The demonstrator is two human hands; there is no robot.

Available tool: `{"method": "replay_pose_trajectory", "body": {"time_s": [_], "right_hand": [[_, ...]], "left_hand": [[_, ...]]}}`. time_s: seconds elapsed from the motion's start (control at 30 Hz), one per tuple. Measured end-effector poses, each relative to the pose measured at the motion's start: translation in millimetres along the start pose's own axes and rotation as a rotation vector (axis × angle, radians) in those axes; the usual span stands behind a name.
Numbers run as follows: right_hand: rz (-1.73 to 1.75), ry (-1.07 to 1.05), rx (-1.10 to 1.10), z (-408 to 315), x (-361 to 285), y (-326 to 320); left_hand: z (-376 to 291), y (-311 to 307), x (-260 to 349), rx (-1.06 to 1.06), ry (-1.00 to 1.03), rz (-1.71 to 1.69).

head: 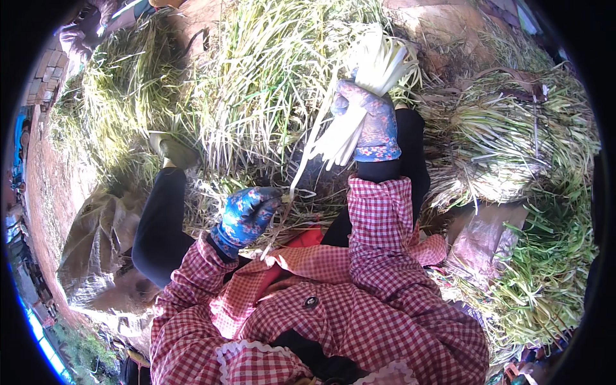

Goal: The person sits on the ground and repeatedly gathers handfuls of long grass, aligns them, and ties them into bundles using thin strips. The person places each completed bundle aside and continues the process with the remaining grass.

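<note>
My right hand [368,115], in a flowered glove, is closed around a bundle of pale, leafy stalks [341,134] held up at centre right. The bundle's lower ends point down and left, and its upper part is washed out by sunlight. Lower and to the left, my left hand [252,211] wears a blue flowered glove. Its fingers pinch a long thin stalk [301,168], which runs up towards the bundle; whether it is joined to the bundle I cannot tell. Beyond both hands lies a large pile of green and whitish stalks [260,96].
More stalks lie in a heap [495,134] at the right, above a pinkish sheet [483,240] and loose green leaves [553,250]. Another pile [120,96] stands at the upper left. A crumpled plastic sack [101,250] lies beside my left knee. Part of a person [74,41] shows at the top left.
</note>
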State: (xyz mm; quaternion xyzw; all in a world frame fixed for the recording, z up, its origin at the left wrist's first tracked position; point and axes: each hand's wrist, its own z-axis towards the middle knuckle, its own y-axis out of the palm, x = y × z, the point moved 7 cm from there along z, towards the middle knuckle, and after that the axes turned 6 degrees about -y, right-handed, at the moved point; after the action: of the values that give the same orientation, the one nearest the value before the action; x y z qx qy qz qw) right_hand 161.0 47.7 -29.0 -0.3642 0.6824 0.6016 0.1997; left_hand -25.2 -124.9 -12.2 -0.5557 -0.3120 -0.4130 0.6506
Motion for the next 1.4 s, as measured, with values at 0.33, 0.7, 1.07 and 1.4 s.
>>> {"method": "replay_pose_trajectory", "body": {"time_s": [0.33, 0.7, 1.07, 1.4], "right_hand": [[-0.08, 0.025, 0.04, 5.4, -3.1, -7.7], [-0.222, 0.08, 0.002, 3.5, 11.4, 13.7], [-0.295, 0.066, -0.12, -2.5, 19.5, 9.7], [0.024, -0.109, 0.123, 16.5, -2.4, -23.3]], "left_hand": [[67.0, -7.4, -46.7, 0.483, -0.482, -1.172], [95.4, 1.0, -51.7, 0.134, -0.643, -0.805], [91.3, 25.9, -28.1, -0.183, -0.832, -0.562], [-73.6, 6.2, -80.0, -0.372, -0.518, -0.157]]}}
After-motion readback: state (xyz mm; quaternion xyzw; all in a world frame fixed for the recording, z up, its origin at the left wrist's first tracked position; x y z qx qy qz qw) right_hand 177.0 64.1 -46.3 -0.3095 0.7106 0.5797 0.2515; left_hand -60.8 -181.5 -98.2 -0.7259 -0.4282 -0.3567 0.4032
